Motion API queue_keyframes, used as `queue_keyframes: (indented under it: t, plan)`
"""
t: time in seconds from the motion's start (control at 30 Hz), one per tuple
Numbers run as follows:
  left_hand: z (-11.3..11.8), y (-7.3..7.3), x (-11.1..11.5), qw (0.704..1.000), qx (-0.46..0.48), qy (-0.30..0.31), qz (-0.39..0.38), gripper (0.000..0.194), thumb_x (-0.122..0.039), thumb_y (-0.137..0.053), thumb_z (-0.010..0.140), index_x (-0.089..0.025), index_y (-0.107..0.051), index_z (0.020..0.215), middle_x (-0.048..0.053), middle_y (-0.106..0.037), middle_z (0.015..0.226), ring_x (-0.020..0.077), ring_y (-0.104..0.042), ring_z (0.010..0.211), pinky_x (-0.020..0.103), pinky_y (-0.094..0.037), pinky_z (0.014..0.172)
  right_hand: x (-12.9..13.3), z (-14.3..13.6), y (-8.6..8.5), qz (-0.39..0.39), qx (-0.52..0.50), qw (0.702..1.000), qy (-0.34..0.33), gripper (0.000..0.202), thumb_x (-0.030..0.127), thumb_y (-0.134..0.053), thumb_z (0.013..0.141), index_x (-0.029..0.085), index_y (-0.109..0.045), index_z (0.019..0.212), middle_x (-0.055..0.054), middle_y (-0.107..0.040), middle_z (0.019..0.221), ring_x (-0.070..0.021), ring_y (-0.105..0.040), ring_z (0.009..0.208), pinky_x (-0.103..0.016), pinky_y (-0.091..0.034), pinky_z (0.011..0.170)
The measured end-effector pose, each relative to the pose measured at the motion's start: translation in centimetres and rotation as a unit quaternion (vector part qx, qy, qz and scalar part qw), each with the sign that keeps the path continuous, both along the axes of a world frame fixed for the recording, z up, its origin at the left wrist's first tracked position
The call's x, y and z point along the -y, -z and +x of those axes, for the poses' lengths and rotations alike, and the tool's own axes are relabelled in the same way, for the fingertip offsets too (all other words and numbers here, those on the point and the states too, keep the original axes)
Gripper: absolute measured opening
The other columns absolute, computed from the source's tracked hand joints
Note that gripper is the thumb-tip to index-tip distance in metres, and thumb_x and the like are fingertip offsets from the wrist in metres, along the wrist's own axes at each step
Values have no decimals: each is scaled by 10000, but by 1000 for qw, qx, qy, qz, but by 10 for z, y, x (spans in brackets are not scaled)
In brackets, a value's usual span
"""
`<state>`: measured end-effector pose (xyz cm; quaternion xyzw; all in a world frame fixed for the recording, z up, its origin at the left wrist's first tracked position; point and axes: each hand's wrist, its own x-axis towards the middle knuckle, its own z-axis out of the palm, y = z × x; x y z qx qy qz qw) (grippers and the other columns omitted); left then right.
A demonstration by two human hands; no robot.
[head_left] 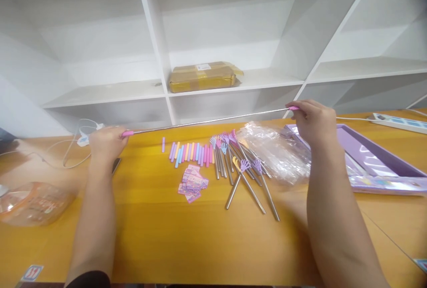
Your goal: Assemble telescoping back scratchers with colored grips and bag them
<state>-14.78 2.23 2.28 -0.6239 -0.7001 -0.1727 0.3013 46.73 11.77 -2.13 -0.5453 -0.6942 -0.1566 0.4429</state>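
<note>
A telescopic back scratcher (200,122), drawn out long, stretches between my hands above the table. My left hand (107,143) is closed round its pink handle end. At the other end, the fingers of my right hand (312,119) pinch the pink head, which they partly cover. Below the rod lies a row of coloured handle sleeves (191,153) in purple, orange, blue and pink. Several short metal back scratchers (245,176) with small hand-shaped heads lie in a pile right of the row. Small printed pink cards (191,183) are heaped in front of the sleeves.
Crumpled clear plastic bags (278,150) lie beside a purple box (396,156) on the right. A power strip (400,122) is behind it. An orange-tinted pouch (35,203) and white cables (68,150) are on the left. A taped carton (203,78) sits on the white shelf (270,79).
</note>
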Motion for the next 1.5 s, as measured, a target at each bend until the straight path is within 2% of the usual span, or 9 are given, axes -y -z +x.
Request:
queue_keyframes:
  t: [0.1,0.3,0.77,1.03,1.23,1.5]
  plan:
    - [-2,0,-1,1000,-1,-3,-1,386,-409,-521,927,-208,-505,597,70,-543,643,210,-517,718,331,-201,632,1,-4,-2,7,9,1000,20,287,209,-540,928,197,-806,1036,-95,-808,1054,-187,-688,791,-276,-487,776]
    - [-5,-2,2,1000,11,5,-5,399,-422,-528,941,-205,-475,610,48,-492,647,189,-453,701,322,-193,640,0,-10,-4,13,13,998,58,309,261,-536,922,203,-825,1013,-79,-812,999,-189,-653,729,-296,-473,739]
    - [-6,1,2,1000,9,3,1,372,-389,-497,960,-204,-468,639,42,-452,670,186,-406,711,329,-195,652,0,-12,-3,18,26,997,68,309,251,-541,936,201,-828,1040,-68,-806,1005,-172,-657,738,-280,-465,748]
    - [-7,1,5,1000,27,-6,2,379,-387,-488,975,-197,-472,648,45,-440,674,185,-414,728,337,-181,666,0,-17,-2,-10,27,996,85,316,252,-542,950,210,-830,1074,-70,-806,1040,-174,-667,764,-280,-459,768]
    - [-3,-1,5,1000,31,-2,1,365,-383,-507,956,-197,-461,645,48,-483,670,187,-450,734,333,-185,658,2,-20,-5,-15,23,996,89,324,236,-529,934,193,-826,1056,-85,-809,1044,-176,-665,758,-282,-466,768]
    - [-1,1,0,1000,-8,-21,-1,375,-418,-498,951,-218,-518,635,67,-569,670,218,-549,716,342,-204,624,0,-14,-3,16,28,995,90,330,252,-531,907,191,-832,1026,-76,-810,992,-182,-672,727,-297,-478,751]
